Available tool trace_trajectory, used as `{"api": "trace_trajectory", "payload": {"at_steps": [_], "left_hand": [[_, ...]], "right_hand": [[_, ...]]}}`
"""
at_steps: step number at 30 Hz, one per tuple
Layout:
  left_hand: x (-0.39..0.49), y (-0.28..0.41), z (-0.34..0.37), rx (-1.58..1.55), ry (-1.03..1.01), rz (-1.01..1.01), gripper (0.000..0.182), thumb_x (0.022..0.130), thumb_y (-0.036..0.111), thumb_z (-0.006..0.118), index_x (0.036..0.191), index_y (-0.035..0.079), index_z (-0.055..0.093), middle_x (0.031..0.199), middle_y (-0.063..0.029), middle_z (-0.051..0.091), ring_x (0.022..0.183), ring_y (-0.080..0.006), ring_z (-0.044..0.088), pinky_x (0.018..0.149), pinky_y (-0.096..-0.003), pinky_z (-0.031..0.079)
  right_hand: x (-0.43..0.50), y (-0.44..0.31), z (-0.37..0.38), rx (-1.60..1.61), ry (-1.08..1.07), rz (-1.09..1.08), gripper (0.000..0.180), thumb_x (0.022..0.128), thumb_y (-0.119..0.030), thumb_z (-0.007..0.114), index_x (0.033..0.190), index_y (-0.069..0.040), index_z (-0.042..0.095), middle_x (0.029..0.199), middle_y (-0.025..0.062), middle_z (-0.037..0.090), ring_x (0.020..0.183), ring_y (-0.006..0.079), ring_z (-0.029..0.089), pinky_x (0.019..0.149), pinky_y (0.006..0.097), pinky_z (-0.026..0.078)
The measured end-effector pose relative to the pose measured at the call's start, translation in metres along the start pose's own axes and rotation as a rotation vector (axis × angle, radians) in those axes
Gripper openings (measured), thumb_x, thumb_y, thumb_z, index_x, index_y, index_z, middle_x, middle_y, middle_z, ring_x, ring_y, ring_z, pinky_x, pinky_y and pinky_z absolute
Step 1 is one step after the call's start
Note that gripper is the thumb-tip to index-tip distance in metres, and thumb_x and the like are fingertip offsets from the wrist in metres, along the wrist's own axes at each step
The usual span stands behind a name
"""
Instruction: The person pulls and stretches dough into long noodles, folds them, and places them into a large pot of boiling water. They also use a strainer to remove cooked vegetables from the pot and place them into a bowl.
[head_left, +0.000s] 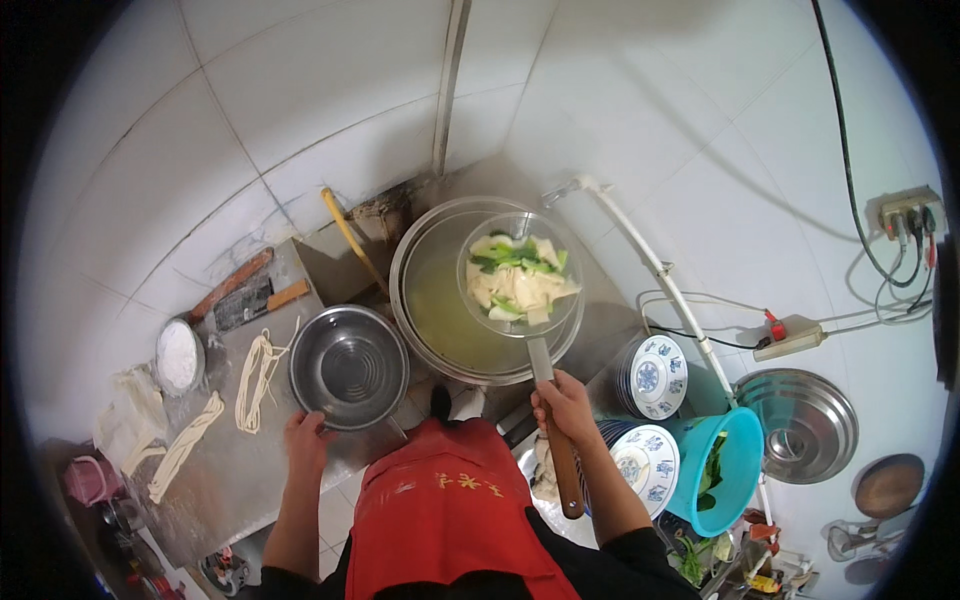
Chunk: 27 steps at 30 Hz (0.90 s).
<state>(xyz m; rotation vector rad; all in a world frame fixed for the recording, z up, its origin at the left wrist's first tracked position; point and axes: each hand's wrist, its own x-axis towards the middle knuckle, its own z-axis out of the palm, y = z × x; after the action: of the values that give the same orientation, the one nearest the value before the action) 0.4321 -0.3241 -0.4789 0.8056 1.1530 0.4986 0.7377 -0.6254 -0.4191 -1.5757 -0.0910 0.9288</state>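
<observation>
My right hand grips the brown wooden handle of a wire-mesh strainer. Pale flat noodle pieces and green leafy vegetables lie in its mesh bowl. The strainer is over the right side of a large metal pot of cloudy yellowish liquid. On the left, my left hand holds the near rim of a metal basin, with nothing seen inside it. The basin is beside the pot, partly over the edge of the steel worktable.
Noodle bundles, a bowl of white powder and a cleaver lie on the steel worktable. To the right stand stacked patterned plates and a turquoise bucket with greens. A pipe with a tap runs along the wall.
</observation>
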Motion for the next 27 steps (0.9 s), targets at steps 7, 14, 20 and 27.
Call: {"api": "trace_trajectory", "payload": {"at_steps": [7,14,20,27], "left_hand": [[0.035,-0.019,0.026,-0.014,0.03,-0.002,0.015,0.08,0.0,0.058,0.095,0.001,0.061,0.085,-0.005,0.061,0.07,-0.0166,0.061,0.057,-0.0319,0.057],[0.06,-0.019,0.081,-0.08,-0.053,-0.005,0.008,0.078,-0.001,0.06,0.085,0.002,0.061,0.08,-0.0056,0.061,0.066,-0.0159,0.061,0.056,-0.0354,0.059],[0.062,-0.008,0.124,-0.123,-0.081,-0.005,0.004,0.077,-0.004,0.059,0.077,0.0,0.059,0.076,-0.0062,0.061,0.065,-0.0187,0.064,0.055,-0.0373,0.06],[0.057,0.0,0.141,-0.137,-0.1,0.001,0.007,0.079,-0.002,0.059,0.085,-0.001,0.062,0.081,-0.0096,0.065,0.069,-0.0215,0.066,0.059,-0.0387,0.06]], "right_hand": [[-0.002,-0.002,0.003,-0.175,0.032,0.105,0.015,0.091,-0.016,0.055,0.092,-0.001,0.052,0.068,0.0055,0.057,0.05,0.0118,0.054,0.041,0.0281,0.046],[-0.029,-0.045,0.037,-0.28,-0.076,-0.03,0.007,0.091,-0.009,0.053,0.09,-0.002,0.051,0.066,0.0045,0.057,0.047,0.0098,0.052,0.039,0.0245,0.044],[-0.016,-0.026,0.076,-0.368,-0.048,-0.017,0.007,0.09,-0.006,0.053,0.095,-0.002,0.053,0.067,0.0027,0.056,0.047,0.0089,0.052,0.039,0.0249,0.043],[-0.012,-0.027,0.088,-0.509,0.055,-0.145,0.035,0.088,-0.005,0.054,0.123,-0.006,0.053,0.066,0.0013,0.054,0.048,0.0083,0.051,0.041,0.0241,0.043]]}}
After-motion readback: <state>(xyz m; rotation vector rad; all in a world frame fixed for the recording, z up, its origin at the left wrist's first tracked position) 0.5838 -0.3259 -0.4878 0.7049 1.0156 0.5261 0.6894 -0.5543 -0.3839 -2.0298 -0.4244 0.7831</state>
